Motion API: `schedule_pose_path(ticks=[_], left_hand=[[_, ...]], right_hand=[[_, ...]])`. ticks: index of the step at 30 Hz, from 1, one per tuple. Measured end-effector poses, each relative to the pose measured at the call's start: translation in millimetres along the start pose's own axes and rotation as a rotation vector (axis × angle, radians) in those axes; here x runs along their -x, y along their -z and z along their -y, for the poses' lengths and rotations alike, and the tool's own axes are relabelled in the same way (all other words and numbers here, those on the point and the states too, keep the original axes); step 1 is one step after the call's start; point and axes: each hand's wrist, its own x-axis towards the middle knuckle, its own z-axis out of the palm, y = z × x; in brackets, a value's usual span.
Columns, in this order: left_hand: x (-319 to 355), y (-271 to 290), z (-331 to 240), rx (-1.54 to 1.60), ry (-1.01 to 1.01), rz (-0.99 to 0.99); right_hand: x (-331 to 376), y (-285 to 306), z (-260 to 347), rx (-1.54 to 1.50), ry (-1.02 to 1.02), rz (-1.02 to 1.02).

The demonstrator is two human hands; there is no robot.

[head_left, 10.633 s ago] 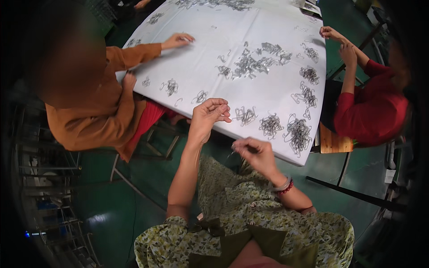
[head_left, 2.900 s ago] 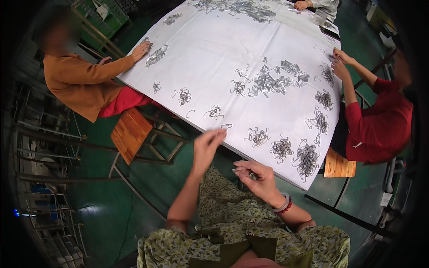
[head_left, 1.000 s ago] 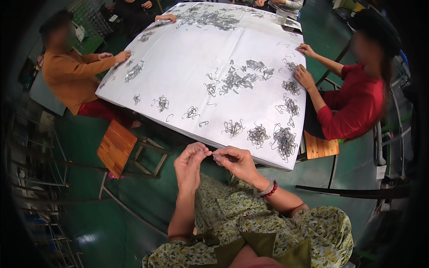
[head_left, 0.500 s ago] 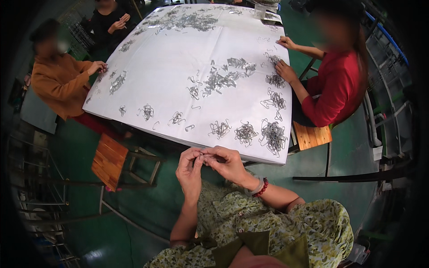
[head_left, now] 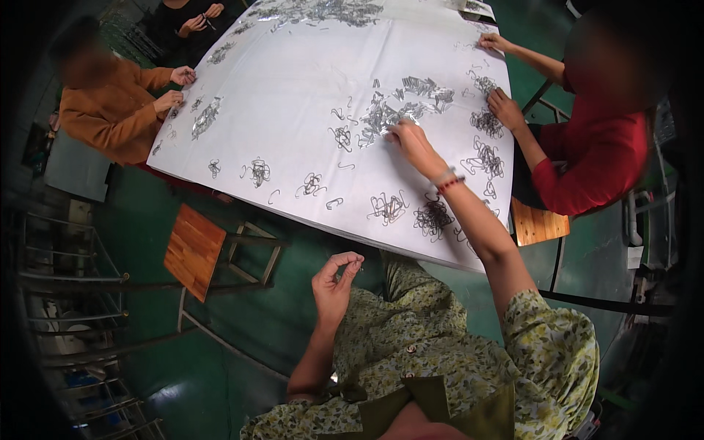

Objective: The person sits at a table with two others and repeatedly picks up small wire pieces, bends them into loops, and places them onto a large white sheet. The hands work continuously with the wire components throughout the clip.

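My left hand is held in front of my lap, off the table's near edge, with thumb and forefinger pinched together. A tiny bit of something shows at those fingertips, too small to name. Stretched over the table, my right hand has its fingers drawn together at the near side of a pile of small shiny grey-clear pieces; whatever is between them is hidden. Dark bent wire hooks lie in a small heap left of that hand. More heaps of wire hooks line the near edge of the table.
A white-covered table fills the middle. One person in orange works at the left, one in red at the right, another in black beyond. Wooden stools stand by the table. A larger pile of shiny pieces lies far off.
My hands were together at the near edge; now they are apart. The right has reached forward to the shiny pile, and the left stays back, still pinched.
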Motion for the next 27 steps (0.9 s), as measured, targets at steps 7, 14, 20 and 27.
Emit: schedule_pose_path(ticks=[7,14,20,27], left_hand=[[4.3,4.4,5.8,-0.023,-0.044,-0.031],[2.0,12.8,-8.0,-0.047,-0.099,-0.087],[6.8,11.1,-18.7,-0.038,-0.118,-0.105],[13.9,16.4,-10.8,0.002,-0.12,-0.173]], right_hand=[[-20.4,-25.6,4.1,0.325,0.053,0.18],[16.7,-17.5,1.9,0.432,0.086,0.045],[25.5,-10.0,-8.9,0.611,0.181,0.136],[76.5,36.9,140.0,-0.821,-0.202,0.166]])
